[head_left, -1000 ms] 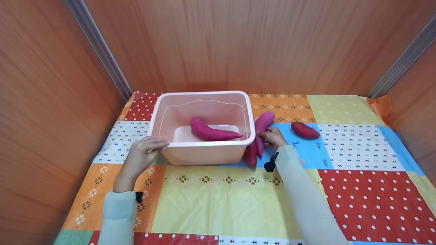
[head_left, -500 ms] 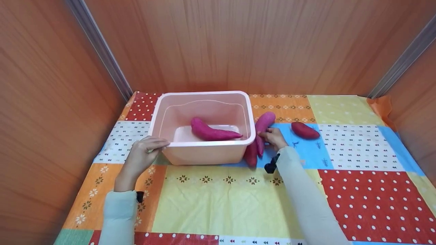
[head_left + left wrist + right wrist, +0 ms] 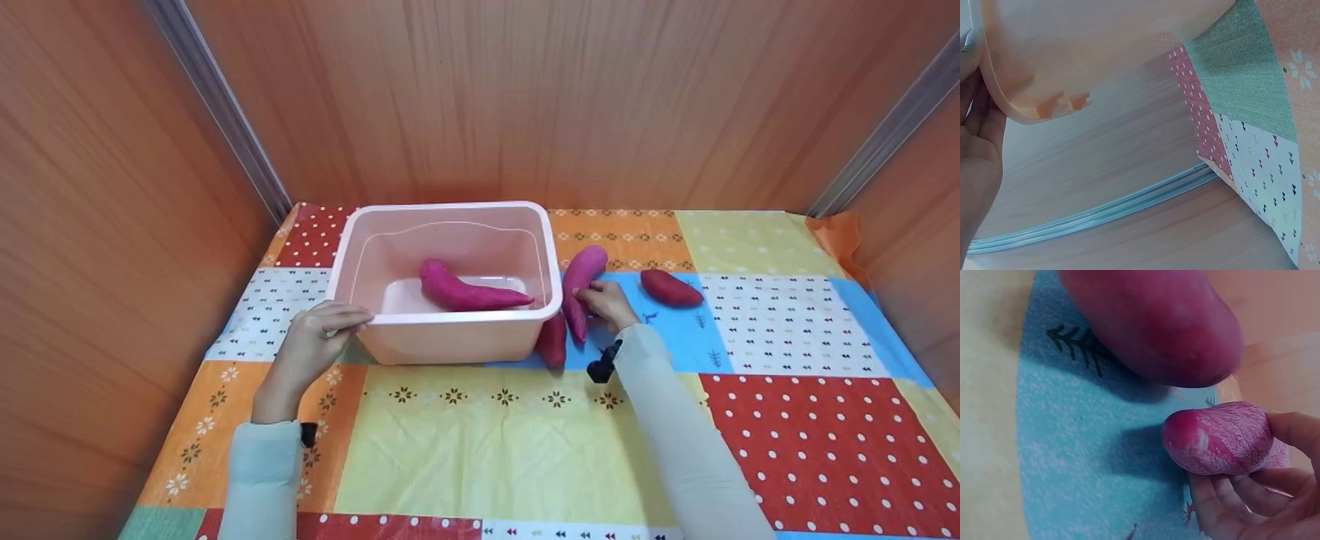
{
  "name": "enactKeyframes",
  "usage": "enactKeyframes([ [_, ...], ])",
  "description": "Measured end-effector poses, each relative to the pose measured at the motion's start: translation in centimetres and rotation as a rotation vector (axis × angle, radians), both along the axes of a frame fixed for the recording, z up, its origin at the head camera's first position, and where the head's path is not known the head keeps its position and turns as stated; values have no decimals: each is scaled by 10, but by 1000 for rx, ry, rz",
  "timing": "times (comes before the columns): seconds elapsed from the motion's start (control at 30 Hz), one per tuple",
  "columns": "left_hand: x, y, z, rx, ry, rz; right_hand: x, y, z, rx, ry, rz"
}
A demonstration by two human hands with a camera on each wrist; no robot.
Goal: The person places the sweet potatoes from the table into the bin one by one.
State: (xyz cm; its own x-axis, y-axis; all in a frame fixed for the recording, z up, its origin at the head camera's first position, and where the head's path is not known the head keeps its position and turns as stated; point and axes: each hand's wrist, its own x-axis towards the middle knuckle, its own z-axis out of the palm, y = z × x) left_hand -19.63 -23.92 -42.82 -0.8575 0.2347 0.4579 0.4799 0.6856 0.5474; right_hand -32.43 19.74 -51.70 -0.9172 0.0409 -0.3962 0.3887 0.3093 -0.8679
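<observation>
- Right hand (image 3: pixel 607 301): thumb and fingers pinch a long pink sweet potato (image 3: pixel 588 264) around its middle, thumb on one side and fingers on the other.
- That sweet potato lies left of the right wrist, just outside the right wall of the pink plastic tub (image 3: pixel 450 342); the right hand is the nearer one. Its long axis runs near to far, the thick, rounded end far and leaning right, the narrow tip near. Whether it touches the tub or rests fully on the cloth, I cannot tell.
- Its skin is bright magenta-pink; the right wrist view shows pale, wrinkled streaks.
- Left hand (image 3: pixel 319 334): thumb and fingers grip the tub's rim at its near left corner, well apart from the pink sweet potato.
- A dark red sweet potato (image 3: pixel 553 345) lies by the tub's near right corner.
- Inside the tub, a curved magenta sweet potato (image 3: pixel 466 292) lies left to right, its point rightward.
- Farther right, a short red sweet potato (image 3: pixel 672 289) lies on the patchwork-print tablecloth (image 3: pixel 510 457).
</observation>
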Motion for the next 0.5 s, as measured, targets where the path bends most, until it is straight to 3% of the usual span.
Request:
enactKeyframes([
  [0.3, 0, 0, 0, 8, -5, -2, 1, 11, 12, -52, -26, 49],
  [0.5, -1, 0, -1, 2, 18, 1, 1, 17, 21, -44, -46, 36],
])
